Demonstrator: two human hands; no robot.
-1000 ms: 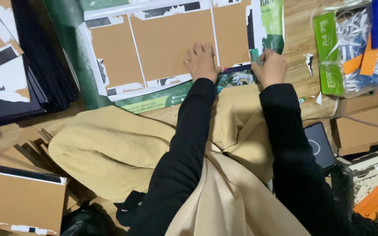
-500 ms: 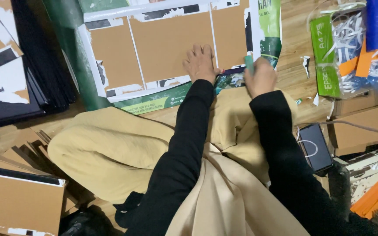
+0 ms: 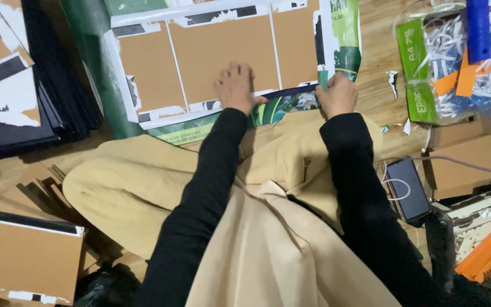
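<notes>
Left hand (image 3: 235, 86) lies flat, fingers spread, on the brown cardboard panel (image 3: 223, 48) on the floor; right hand (image 3: 336, 94), fist closed, grips a small teal tool (image 3: 323, 78) at the panel's lower edge.

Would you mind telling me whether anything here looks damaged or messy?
Yes: the white border of the brown board under the left hand is torn and patchy, and small paper scraps lie loose on the wooden floor beside the right hand.
</notes>
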